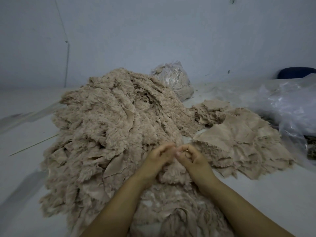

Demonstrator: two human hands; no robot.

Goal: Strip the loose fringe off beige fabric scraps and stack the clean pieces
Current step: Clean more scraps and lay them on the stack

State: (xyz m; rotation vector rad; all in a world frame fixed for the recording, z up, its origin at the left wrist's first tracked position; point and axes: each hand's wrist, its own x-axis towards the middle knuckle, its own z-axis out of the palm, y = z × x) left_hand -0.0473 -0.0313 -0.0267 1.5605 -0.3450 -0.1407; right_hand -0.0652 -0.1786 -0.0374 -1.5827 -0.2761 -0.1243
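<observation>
Both hands, left hand [159, 155] and right hand [189, 157], meet with curled fingers pinching beige fringe above the big scrap heap [109, 127], beside the flatter stack [239, 134].

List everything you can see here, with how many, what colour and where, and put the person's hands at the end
fringed scrap pile: one big heap, beige, centre and left of the floor
flat scrap stack: one, beige, right of the heap
filled bag: one, clear plastic with beige stuffing, behind the heap
plastic sheeting: one crumpled mass, clear, far right
dark object: one, navy, far right by the wall
thin stick: one, pale, on the floor at left
left hand: fingers curled, over the heap's near edge
right hand: fingers curled, beside the left
</observation>
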